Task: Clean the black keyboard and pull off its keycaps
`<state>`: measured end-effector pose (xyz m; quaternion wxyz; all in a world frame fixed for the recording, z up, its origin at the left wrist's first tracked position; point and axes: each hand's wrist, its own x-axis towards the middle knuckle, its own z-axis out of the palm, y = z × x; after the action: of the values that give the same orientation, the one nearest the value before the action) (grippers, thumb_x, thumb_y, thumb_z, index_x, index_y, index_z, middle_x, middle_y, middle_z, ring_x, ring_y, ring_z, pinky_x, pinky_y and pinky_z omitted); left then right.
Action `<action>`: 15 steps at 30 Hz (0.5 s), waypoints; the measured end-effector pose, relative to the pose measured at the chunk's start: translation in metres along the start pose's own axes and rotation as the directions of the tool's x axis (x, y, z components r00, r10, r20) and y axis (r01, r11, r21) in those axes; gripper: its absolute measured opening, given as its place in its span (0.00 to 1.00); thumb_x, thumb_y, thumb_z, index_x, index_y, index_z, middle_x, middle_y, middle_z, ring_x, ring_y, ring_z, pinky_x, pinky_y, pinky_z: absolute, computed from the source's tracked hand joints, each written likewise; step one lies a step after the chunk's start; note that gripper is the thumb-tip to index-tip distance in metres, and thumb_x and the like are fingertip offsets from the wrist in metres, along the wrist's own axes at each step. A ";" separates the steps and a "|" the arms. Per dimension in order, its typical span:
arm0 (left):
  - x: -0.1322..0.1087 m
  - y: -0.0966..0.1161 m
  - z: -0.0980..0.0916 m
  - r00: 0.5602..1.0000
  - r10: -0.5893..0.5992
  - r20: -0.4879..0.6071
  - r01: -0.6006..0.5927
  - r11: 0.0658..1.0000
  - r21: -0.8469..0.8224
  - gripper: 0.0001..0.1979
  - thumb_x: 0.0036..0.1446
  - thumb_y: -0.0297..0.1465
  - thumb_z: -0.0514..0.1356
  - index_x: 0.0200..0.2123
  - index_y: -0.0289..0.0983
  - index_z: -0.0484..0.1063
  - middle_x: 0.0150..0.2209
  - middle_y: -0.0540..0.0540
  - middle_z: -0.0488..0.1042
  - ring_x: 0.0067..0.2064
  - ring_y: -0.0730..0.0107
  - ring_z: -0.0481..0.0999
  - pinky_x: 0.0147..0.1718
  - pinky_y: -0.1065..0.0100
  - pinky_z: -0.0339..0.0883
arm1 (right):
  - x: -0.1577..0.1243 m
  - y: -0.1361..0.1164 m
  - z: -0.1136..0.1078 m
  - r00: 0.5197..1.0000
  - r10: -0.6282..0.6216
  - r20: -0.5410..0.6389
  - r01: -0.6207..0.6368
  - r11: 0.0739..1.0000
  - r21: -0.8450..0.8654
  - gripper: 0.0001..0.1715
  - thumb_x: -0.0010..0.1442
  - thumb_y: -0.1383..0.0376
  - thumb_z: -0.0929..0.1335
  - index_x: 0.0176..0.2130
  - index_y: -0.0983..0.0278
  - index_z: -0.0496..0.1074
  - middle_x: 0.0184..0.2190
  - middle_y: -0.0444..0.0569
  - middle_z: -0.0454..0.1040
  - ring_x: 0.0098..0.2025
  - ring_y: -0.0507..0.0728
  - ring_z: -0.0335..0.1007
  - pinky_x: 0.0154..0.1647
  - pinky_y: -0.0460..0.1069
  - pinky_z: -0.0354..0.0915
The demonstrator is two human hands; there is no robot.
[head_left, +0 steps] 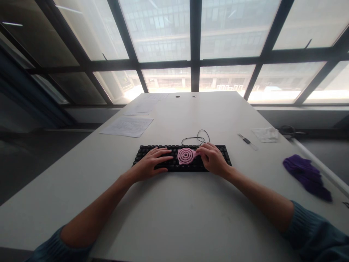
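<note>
A black keyboard [220, 150] lies on the white table [174, 211], with its thin black cable [200, 137] looping behind it. My left hand [151, 163] rests flat on the keyboard's left half, fingers stretched out over the keys. My right hand [212, 158] is closed around the handle of a round pink brush [185, 155] with concentric rings. The brush head lies on the keys at the keyboard's middle, just right of my left fingertips.
Printed paper sheets [127, 126] lie at the far left of the table, with more paper [144, 107] behind them. A small pen-like tool [247, 141] and a crumpled wrapper [265, 134] sit at the right. Purple cloth [307, 175] lies near the right edge. Large windows stand beyond the table.
</note>
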<state>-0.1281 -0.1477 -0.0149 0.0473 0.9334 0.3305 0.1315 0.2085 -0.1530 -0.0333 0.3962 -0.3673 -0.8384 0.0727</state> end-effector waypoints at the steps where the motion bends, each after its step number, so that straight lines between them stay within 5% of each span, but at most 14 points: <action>1: 0.000 0.000 0.000 1.000 0.001 -0.001 -0.001 1.000 0.002 0.25 0.63 0.39 0.63 0.63 0.50 0.67 0.67 0.44 0.64 0.68 0.50 0.60 0.67 0.42 0.50 | 0.000 0.000 0.001 1.000 0.008 -0.010 -0.008 1.000 0.002 0.15 0.63 0.77 0.63 0.41 0.62 0.75 0.38 0.51 0.76 0.42 0.59 0.68 0.46 0.54 0.65; 15: 0.000 0.000 0.001 1.000 0.002 -0.001 -0.002 1.000 -0.012 0.25 0.63 0.39 0.63 0.63 0.50 0.67 0.67 0.45 0.64 0.68 0.50 0.60 0.67 0.42 0.50 | 0.000 0.006 0.002 0.971 0.188 -0.145 -0.197 0.979 -0.056 0.17 0.66 0.75 0.61 0.45 0.62 0.76 0.40 0.53 0.76 0.45 0.61 0.69 0.48 0.55 0.67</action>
<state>-0.1282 -0.1479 -0.0160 0.0528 0.9334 0.3287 0.1341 0.2104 -0.1488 -0.0372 0.4318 -0.4646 -0.7711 0.0557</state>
